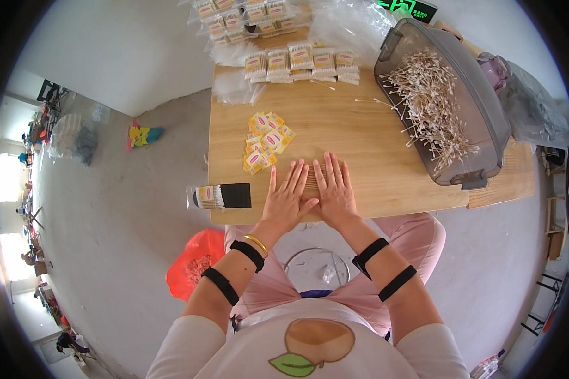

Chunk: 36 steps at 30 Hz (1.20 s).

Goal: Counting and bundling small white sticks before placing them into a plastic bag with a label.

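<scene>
My left hand (286, 197) and my right hand (337, 194) lie side by side near the table's front edge, palms down with the fingers stretched out. Between and under them is a row of cotton swabs (311, 179), mostly covered by my fingers, so how many there are is hidden. Just beyond my left hand several yellow-and-white printed cards (269, 140) lie in a loose, overlapping pile. Left of that hand, a clear packet of swabs with a card (209, 196) sits against a black pad (236, 196) at the table's left edge.
A grey plastic bin (489, 114) of loose cotton swabs (427, 104) lies tilted at the right of the wooden table (360, 139). Filled swab packets (300, 60) stand in a row at the back, near clear plastic bags (237, 87). On the floor is a red bag (189, 262).
</scene>
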{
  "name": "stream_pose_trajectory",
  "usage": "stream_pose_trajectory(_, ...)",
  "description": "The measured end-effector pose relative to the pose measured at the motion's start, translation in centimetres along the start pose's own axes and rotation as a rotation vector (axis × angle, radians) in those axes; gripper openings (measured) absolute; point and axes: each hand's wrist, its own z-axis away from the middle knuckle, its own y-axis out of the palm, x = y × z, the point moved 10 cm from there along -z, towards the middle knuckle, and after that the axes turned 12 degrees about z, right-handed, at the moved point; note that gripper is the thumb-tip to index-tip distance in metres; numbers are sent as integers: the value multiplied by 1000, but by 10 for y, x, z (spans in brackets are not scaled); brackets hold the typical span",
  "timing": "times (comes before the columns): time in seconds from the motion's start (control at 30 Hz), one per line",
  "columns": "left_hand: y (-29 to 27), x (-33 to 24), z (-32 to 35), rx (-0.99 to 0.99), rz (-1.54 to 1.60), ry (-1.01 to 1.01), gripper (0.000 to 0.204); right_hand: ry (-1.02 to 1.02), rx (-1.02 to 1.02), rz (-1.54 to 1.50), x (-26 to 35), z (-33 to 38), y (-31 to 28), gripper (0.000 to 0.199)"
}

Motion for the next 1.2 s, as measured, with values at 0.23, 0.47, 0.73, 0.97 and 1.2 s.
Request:
stream_pose_trajectory(0.23, -29, 19, -5, -187, 126, -110, 89, 13, 39, -11, -2, -1, -3, 94)
stream_pose_trajectory(0.47, -20, 26, 2, -138, 162, -43, 86, 1, 115, 66, 1, 0, -2, 93)
stream_pose_trajectory(0.73, -73, 124, 99, -530, 409, -434, 69, 6, 192, 148, 2, -1, -3, 93)
stream_pose_trajectory(0.97, -94, 225, 191, -771, 486, -734, 68, -47, 209, 172, 70, -12, 5, 85)
stream_pose_trajectory(1.2, -75, 282, 183, -733, 664, -909, 68, -69, 117, 41, 158, -35, 22, 77)
